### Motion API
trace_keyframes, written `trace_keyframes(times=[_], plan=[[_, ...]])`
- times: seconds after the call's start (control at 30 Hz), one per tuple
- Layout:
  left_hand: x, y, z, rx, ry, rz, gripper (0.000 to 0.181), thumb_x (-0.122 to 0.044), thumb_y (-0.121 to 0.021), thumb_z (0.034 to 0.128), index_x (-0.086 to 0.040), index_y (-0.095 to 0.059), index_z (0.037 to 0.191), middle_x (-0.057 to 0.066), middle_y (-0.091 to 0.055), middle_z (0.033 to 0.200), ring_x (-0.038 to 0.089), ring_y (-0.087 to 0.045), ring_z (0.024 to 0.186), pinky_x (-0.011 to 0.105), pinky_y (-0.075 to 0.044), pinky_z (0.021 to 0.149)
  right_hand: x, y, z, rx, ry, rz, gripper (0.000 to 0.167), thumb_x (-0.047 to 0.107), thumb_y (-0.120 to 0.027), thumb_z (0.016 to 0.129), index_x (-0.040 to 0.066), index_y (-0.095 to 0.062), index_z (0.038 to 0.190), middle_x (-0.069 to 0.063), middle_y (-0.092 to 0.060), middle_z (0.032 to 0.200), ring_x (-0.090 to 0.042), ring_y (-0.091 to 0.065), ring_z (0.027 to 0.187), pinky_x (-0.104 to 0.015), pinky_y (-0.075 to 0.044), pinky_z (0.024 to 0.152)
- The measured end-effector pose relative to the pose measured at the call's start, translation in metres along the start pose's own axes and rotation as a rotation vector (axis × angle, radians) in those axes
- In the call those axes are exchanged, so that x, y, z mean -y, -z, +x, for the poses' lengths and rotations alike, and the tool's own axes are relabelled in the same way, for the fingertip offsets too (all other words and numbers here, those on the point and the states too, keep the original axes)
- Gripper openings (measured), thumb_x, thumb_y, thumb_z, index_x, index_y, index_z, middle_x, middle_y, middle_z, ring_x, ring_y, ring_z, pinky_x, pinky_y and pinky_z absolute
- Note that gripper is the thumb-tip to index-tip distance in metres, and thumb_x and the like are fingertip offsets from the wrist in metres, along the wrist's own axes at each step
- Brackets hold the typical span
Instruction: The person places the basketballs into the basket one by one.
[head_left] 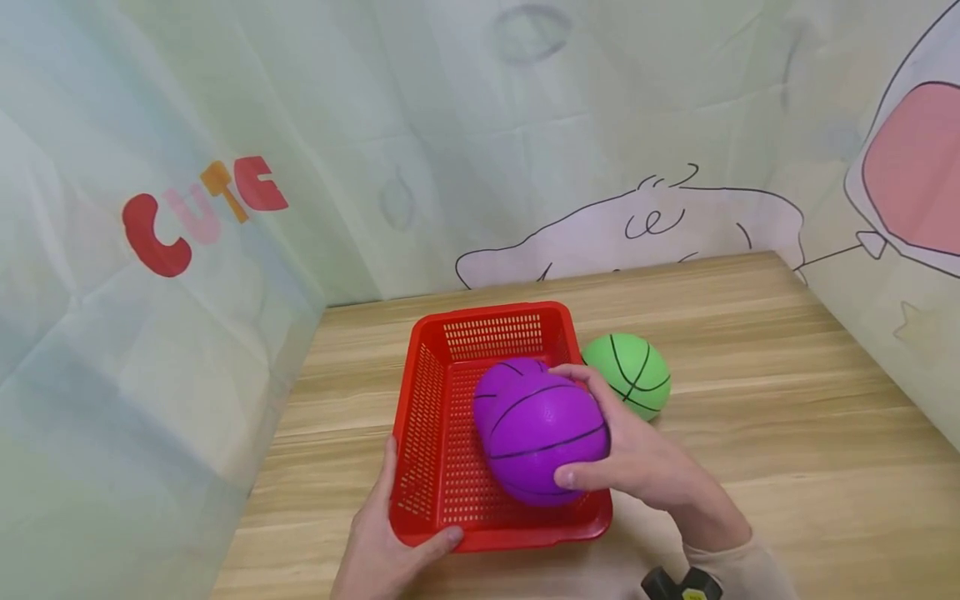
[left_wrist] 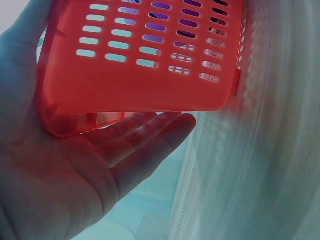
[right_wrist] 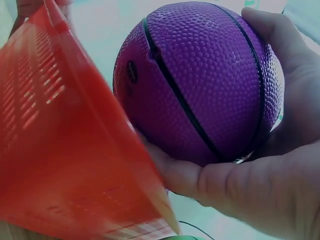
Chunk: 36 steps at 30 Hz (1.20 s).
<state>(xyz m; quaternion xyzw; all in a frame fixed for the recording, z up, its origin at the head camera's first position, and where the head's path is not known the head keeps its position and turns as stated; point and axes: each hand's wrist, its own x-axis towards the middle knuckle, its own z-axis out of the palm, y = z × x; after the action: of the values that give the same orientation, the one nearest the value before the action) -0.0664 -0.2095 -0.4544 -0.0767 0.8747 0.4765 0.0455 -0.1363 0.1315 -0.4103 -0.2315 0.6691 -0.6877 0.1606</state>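
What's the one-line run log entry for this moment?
right hand: grips purple basketball over red perforated basket | left hand: holds near-left corner | inside: second purple basketball | beside basket: green basketball

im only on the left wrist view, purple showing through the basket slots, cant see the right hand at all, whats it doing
Observer: The right hand grips a purple ball with black lines.
Operator: ok got it, is there any ball outside
Observer: Yes, the head view shows a green ball on the wooden table, beside the right side of the red basket as seen there.
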Motion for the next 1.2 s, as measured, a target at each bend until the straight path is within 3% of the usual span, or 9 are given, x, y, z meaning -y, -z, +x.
trace_keyframes(times=[0.37,0.6,0.7,0.83,0.93,1.2], plan=[[-0.002,0.0,0.0,0.004,0.013,-0.009,0.143,-0.054,-0.099,0.0797,-0.027,-0.002,0.181,0.008,-0.025,0.184,0.037,-0.041,0.161,0.057,-0.047,0.124,0.005,-0.007,0.004,0.013,0.106,-0.019,0.113,0.009,-0.097,0.079,0.026,-0.031,0.169,-0.016,-0.043,0.161,-0.043,-0.063,0.135,-0.05,-0.065,0.101],[-0.002,-0.001,0.001,0.004,0.015,-0.013,0.142,-0.053,-0.099,0.0802,-0.027,-0.003,0.181,0.006,-0.027,0.183,0.035,-0.046,0.157,0.053,-0.052,0.12,0.0,-0.01,0.004,-0.019,0.132,-0.155,0.113,0.019,-0.103,0.076,0.029,-0.037,0.167,-0.009,-0.051,0.158,-0.035,-0.066,0.132,-0.046,-0.066,0.099],[-0.002,-0.001,0.002,0.012,0.022,-0.022,0.142,-0.053,-0.099,0.0802,-0.029,-0.002,0.181,0.005,-0.027,0.183,0.035,-0.046,0.157,0.052,-0.054,0.119,-0.003,-0.01,0.001,-0.045,0.134,-0.279,0.111,0.031,-0.105,0.073,0.032,-0.042,0.164,-0.002,-0.058,0.154,-0.032,-0.068,0.13,-0.043,-0.067,0.096],[-0.002,-0.001,0.003,0.014,0.029,-0.032,0.142,-0.054,-0.1,0.08,-0.032,-0.002,0.181,0.005,-0.028,0.183,0.034,-0.047,0.156,0.051,-0.055,0.118,-0.004,-0.012,-0.003,-0.083,0.083,-0.423,0.112,0.048,-0.106,0.068,0.043,-0.044,0.161,0.003,-0.062,0.149,-0.037,-0.054,0.138,-0.043,-0.064,0.094],[-0.001,-0.001,0.002,0.008,0.023,-0.032,0.142,-0.053,-0.1,0.0792,-0.032,-0.003,0.181,0.004,-0.028,0.183,0.034,-0.047,0.156,0.051,-0.054,0.118,-0.003,-0.013,-0.004,-0.094,0.049,-0.463,0.111,0.053,-0.105,0.067,0.049,-0.043,0.159,0.004,-0.062,0.148,-0.041,-0.042,0.142,-0.046,-0.062,0.094],[0.002,-0.001,0.0,-0.001,-0.016,-0.013,0.144,-0.051,-0.101,0.0785,-0.025,-0.004,0.181,0.006,-0.027,0.184,0.035,-0.043,0.16,0.054,-0.047,0.122,-0.003,-0.012,-0.004,-0.108,0.034,-0.484,0.113,0.054,-0.105,0.066,0.051,-0.04,0.159,0.004,-0.059,0.152,-0.042,-0.041,0.144,-0.055,-0.057,0.099]])
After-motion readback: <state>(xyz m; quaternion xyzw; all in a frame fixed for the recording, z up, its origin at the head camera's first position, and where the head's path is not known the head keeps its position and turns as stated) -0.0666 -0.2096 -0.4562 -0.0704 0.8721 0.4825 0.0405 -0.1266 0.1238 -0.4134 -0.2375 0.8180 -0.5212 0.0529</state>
